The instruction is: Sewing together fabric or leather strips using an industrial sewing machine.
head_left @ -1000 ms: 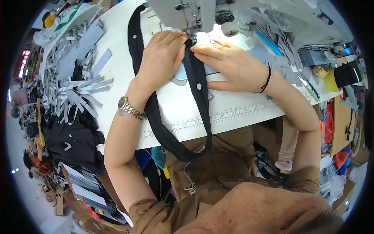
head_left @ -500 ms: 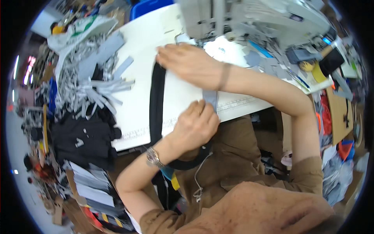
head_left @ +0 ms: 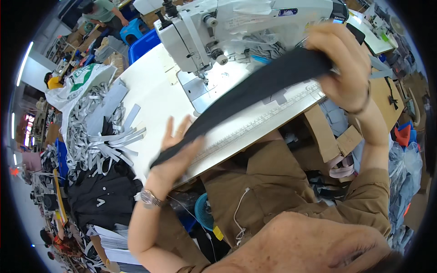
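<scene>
A long black fabric strip [head_left: 255, 88] stretches slantwise over the white sewing table [head_left: 152, 82], blurred by motion. My right hand [head_left: 343, 66], raised at the right, grips its upper end with bent fingers. Lower at the left, my left hand [head_left: 175, 154] has the strip running between its thumb and its spread fingers; the strip's other end sticks out near the wrist. The hold there looks loose, and the hand is smeared. Behind the strip stands a white sewing machine [head_left: 180, 41], its needle area [head_left: 203, 79] above a metal plate apart from the fabric.
Grey cut strips [head_left: 98, 127] pile up at the table's left, above a black garment [head_left: 102, 200]. A printed ruler [head_left: 255, 125] follows the front edge. Cardboard boxes [head_left: 321, 132] stand below right; a blue bin [head_left: 144, 47] is behind. Another person [head_left: 104, 13] works far left.
My right hand has swung right and up from the table, lifting the black strip. My left hand has moved left and its fingers have spread. The view now shows more of the sewing machine.
</scene>
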Demonstrator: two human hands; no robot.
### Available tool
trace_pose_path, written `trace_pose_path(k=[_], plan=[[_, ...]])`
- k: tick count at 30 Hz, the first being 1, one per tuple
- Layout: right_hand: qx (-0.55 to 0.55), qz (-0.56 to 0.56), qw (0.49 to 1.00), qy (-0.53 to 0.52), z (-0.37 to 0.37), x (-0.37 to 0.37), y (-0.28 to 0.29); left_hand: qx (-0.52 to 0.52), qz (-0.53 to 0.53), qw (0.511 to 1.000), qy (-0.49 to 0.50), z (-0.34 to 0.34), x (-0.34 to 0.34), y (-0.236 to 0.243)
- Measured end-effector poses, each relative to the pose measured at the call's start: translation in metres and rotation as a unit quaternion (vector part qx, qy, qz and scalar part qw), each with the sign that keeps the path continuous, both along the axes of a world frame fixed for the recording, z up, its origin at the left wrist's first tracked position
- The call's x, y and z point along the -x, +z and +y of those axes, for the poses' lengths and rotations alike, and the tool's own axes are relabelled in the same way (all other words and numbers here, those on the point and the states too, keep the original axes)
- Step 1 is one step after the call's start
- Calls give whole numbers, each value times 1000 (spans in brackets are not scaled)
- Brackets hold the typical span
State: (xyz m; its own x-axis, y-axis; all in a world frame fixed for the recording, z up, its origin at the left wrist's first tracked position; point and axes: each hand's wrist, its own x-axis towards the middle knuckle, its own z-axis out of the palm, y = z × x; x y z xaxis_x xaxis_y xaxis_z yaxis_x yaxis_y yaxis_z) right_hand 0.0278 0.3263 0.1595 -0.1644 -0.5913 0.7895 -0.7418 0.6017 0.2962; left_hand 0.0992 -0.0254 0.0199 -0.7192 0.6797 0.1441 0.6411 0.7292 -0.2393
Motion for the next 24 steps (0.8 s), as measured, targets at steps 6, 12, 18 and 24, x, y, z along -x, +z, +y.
trace_pose_path(k=[6, 12, 18, 24], plan=[[-412, -375, 789, 257, 36, -83, -117, 28, 80, 994, 63, 0, 56, -24], [-487, -430, 716, 257, 19, -72, -189, -203, -43, 976, 67, 27, 49, -13], [-166, -308, 890, 293, -48, 24, -134, -227, -6, 973, 33, 31, 56, -17], [-119, -266, 909, 299, -96, 102, -159, -230, -21, 973, 29, 37, 85, -17]])
